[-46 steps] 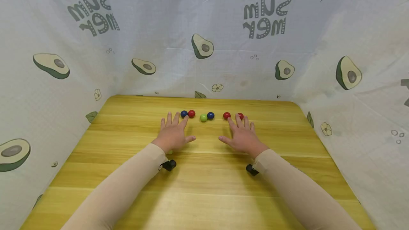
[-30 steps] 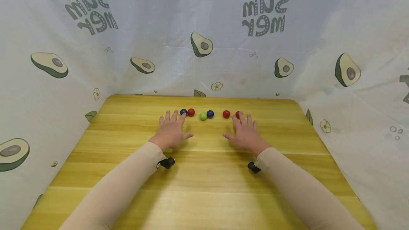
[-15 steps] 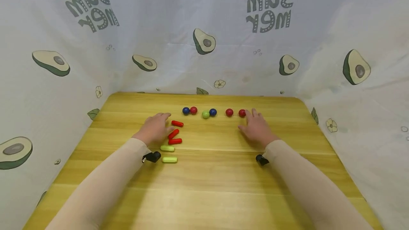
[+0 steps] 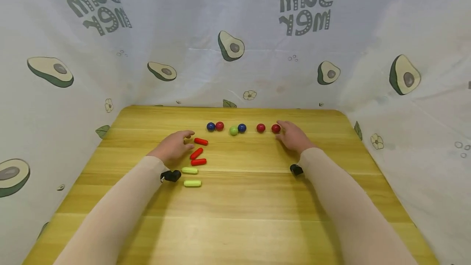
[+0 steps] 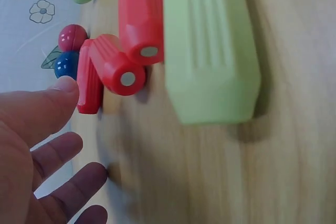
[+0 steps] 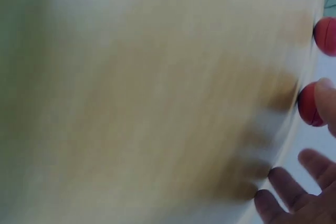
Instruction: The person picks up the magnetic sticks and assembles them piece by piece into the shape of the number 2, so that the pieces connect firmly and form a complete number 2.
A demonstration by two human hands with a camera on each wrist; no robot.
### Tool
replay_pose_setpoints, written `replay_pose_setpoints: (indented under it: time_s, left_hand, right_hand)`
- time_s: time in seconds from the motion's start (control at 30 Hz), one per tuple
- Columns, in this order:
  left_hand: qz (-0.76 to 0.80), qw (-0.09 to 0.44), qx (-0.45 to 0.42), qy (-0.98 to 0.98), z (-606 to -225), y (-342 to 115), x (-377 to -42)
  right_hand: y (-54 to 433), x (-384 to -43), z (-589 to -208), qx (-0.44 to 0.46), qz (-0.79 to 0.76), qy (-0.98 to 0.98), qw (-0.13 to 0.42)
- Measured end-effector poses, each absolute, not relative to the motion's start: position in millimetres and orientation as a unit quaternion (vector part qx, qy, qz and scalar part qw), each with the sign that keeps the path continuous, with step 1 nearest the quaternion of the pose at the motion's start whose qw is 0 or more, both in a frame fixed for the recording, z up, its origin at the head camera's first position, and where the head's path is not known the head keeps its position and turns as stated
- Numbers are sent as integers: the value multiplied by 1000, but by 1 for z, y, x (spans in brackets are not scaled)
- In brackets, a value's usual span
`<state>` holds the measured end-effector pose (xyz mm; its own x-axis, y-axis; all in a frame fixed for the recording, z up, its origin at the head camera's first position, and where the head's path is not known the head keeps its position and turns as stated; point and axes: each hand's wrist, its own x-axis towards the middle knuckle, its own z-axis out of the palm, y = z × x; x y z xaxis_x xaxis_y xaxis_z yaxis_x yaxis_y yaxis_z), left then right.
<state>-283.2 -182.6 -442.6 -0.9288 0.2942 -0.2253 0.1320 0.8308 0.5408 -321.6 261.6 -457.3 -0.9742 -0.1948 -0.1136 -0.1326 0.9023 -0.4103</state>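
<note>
My right hand (image 4: 295,137) reaches to the rightmost red ball (image 4: 275,129), thumb and index finger spread at its right side. In the right wrist view the thumb (image 6: 326,100) overlaps that ball, and the other fingers stand apart. My left hand (image 4: 172,146) holds nothing, its fingers loosely bent just left of three red ribbed rods (image 4: 196,153). In the left wrist view these red rods (image 5: 140,17) show pale round discs in their ends. Two yellow-green rods, a farther one (image 4: 189,170) and a nearer one (image 4: 192,183), lie toward me.
Along the far part of the wooden table (image 4: 235,216) sit a blue ball (image 4: 211,126) beside a red ball (image 4: 219,126), a green ball (image 4: 233,131) beside another blue ball (image 4: 242,128), and a lone red ball (image 4: 261,128). A printed cloth (image 4: 191,32) surrounds the table's back and sides.
My left hand has drawn back to the left, uncovering the red and yellow-green rods. My right hand has shifted slightly right, its fingers bending in beside the rightmost red ball.
</note>
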Motion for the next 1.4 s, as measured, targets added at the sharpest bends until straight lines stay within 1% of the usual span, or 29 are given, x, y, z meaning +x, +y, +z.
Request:
replay_pose_setpoints:
  time_s: [0.13,0.23,0.5,0.7,0.97,1.17,1.4]
  left_hand:
    - [282,160,104,940,-448,-182,-288]
    - [275,154,109,943,-452,-181,-293]
    - [274,158,121,941,-453,-171,-299]
    - [259,154,130,945,-455,-168,-300]
    - [235,131,148,952,-456,-164,-300]
    - [263,129,116,949,-460,-170,-298]
    - [289,117,99,945,-451,-165,-295]
  right_hand:
    - [258,-331,-461,-81,-214,971,72]
    - [256,-334,-462,-71,-217,971,71]
    - [257,-332,-460,-50,-219,972,65]
    - [261,-328,-458,-41,-226,970,84]
    - [262,-318,-454,-52,-226,968,93]
    - [264,-317,-458,-47,-248,961,109]
    - [265,-312,-459,-51,-271,953,127]
